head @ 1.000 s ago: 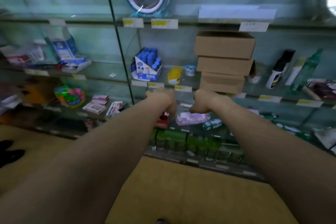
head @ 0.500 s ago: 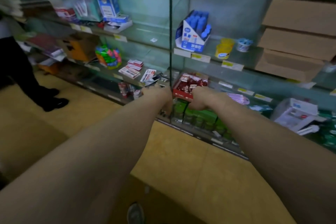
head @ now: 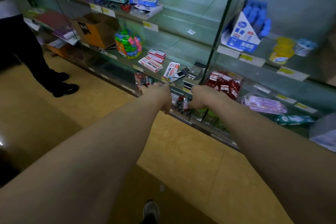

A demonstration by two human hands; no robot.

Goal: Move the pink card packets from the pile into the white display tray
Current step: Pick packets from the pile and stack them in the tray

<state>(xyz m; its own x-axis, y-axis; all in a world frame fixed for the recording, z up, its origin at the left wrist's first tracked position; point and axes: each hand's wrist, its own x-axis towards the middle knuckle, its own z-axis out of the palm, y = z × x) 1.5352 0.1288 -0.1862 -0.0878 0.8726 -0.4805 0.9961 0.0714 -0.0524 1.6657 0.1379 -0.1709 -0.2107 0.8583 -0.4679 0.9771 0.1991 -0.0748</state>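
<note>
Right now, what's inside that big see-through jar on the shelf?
The jar is packed with small bright pieces, mostly green, some pink and blue. The picture is too blurry to tell what they are. The ones in the middle are hidden behind the outer ones and an orange label.

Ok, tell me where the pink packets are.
The pink packets lie on the lower glass shelf, beyond the right hand, right of the red packets.
</note>
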